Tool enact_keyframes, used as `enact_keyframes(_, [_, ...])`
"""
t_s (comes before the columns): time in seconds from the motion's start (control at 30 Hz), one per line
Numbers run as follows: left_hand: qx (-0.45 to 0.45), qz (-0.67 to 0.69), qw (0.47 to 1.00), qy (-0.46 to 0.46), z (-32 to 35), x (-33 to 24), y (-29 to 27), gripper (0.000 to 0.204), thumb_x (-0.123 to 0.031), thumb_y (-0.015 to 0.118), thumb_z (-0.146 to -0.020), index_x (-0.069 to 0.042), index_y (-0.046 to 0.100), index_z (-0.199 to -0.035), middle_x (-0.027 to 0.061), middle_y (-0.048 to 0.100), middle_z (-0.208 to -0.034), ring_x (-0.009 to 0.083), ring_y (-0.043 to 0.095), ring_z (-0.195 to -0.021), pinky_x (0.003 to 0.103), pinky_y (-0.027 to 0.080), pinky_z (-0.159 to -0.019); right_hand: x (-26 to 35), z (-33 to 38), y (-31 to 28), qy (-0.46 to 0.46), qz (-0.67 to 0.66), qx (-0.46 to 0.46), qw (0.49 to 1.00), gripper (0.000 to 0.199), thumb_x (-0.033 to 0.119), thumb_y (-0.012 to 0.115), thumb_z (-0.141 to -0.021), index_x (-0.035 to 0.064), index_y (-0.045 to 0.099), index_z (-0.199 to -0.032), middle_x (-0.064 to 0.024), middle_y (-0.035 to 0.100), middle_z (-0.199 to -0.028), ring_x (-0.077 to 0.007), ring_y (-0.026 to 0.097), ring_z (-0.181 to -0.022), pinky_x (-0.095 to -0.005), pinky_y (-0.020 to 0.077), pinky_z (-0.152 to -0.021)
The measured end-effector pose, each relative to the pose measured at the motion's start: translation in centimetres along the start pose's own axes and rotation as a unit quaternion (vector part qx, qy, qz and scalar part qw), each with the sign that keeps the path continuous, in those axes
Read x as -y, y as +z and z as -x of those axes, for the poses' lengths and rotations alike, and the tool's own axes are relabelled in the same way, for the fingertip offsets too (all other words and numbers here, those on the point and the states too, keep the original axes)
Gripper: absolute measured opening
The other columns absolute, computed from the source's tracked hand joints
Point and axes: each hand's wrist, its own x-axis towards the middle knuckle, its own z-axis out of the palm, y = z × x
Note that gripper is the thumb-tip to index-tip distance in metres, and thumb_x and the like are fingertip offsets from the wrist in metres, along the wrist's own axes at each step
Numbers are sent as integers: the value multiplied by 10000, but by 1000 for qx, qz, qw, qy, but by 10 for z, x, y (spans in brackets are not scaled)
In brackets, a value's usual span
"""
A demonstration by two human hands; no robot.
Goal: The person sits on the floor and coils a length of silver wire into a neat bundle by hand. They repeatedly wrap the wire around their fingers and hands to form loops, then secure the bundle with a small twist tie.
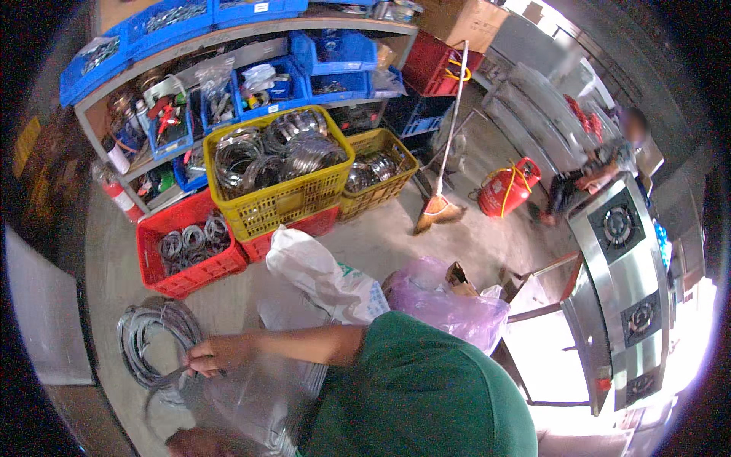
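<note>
A green-sleeved right arm reaches leftward across the lower middle. My right hand point(212, 355) is closed around a grey hose point(172, 376) beside a coil of grey hose point(134, 340) on the floor. Below it, my left hand point(196, 443) shows only in part at the bottom edge, dark and blurred, so its fingers cannot be made out. A clear plastic bag point(247, 400) lies close to both hands, with grey lengths showing at its right side.
Ahead stand a red crate point(190, 280) of coiled parts and a yellow crate point(285, 199) of metal rings. A white sack point(324, 278) and purple bag point(426, 293) lie nearby. Farther off are a broom point(440, 209), red gas cylinder point(505, 190), steel stove point(609, 266) and another person point(609, 164).
</note>
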Motion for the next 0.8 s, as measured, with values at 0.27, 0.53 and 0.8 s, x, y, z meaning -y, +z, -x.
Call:
enact_keyframes(0.27, [-190,-537,809,141,14,-61,84,411,-327,627,-943,-6,570,-1194,170,600,-1124,245,573,-1019,388,463,-922,-34,24,55,20,219,-72,973,233,222,511,-943,34,631,-1011,-153,656,-845,-284,634,-830,-429,494,-747])
enact_keyframes(0.53, [-49,-690,700,178,0,-52,43,351,-18,509,-882,69,604,-1208,223,674,-1113,332,655,-967,404,508,-852,28,34,47,-88,203,-40,974,227,192,540,-928,-12,638,-927,-223,682,-864,-320,678,-779,-468,507,-704])
enact_keyframes(0.8, [32,-839,529,125,29,-64,9,302,-143,594,-825,-83,618,-1120,172,668,-996,378,667,-846,456,552,-702,-12,48,27,100,287,-43,952,145,120,613,-920,-21,626,-949,-191,621,-827,-338,620,-768,-404,490,-698])
